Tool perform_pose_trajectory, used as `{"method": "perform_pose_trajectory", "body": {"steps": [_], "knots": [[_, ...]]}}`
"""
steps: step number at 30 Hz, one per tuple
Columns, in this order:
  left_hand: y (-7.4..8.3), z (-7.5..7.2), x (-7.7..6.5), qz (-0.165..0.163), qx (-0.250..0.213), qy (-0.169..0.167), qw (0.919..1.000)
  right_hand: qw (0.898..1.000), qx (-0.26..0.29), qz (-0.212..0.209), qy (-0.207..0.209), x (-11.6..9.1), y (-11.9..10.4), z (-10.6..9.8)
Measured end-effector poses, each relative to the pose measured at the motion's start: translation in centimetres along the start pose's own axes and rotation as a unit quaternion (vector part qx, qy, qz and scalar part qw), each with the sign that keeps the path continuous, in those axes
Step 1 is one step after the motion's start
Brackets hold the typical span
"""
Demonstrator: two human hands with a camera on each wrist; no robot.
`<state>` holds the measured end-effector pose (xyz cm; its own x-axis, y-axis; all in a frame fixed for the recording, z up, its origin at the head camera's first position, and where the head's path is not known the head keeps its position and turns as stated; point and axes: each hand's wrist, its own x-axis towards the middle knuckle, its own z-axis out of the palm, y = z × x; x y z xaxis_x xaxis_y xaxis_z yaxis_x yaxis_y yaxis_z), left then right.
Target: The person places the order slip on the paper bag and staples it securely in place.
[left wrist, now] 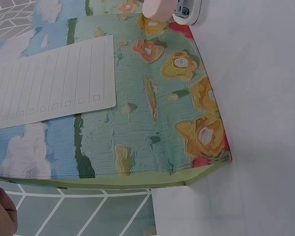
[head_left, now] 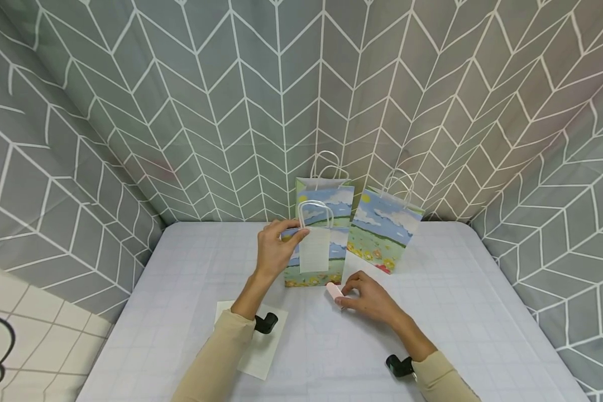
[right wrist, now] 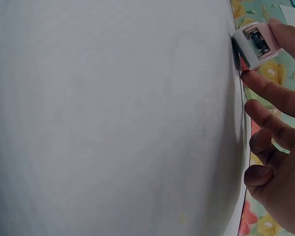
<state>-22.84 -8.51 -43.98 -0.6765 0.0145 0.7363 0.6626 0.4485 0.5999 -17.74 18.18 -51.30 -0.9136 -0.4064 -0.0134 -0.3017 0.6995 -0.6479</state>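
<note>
My left hand (head_left: pixel 273 248) pinches the top edge of a small paper gift bag (head_left: pixel 312 280) printed with sky and flowers. Its thumb lies at the corner of a white lined card (head_left: pixel 315 254), which is flat against the bag's front; small checkboxes run along the card in the left wrist view. Low in front of the bag, my right hand (head_left: pixel 371 300) holds a small pink and white stapler (head_left: pixel 334 290) between thumb and index finger. The right wrist view shows the metal inside of the stapler (right wrist: pixel 258 43), with the other fingers spread loosely below.
Behind the front bag stands a matching bag (head_left: pixel 326 195) with white rope handles. Another (head_left: pixel 384 229) leans tilted to the right of it. White paper (head_left: pixel 261 352) lies partly under my left forearm on the white-covered table (head_left: pixel 432 312). A patterned curtain (head_left: pixel 281 111) hangs behind.
</note>
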Motion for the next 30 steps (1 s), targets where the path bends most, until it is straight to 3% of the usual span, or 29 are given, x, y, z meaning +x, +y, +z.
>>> {"method": "perform_pose_trajectory", "body": {"steps": [30], "knots": [[0.0, -0.1, 0.0, 0.004, -0.006, -0.001, 1.0, 0.997, 0.001, -0.063, -0.041, -0.5, -1.1, 1.0]]}}
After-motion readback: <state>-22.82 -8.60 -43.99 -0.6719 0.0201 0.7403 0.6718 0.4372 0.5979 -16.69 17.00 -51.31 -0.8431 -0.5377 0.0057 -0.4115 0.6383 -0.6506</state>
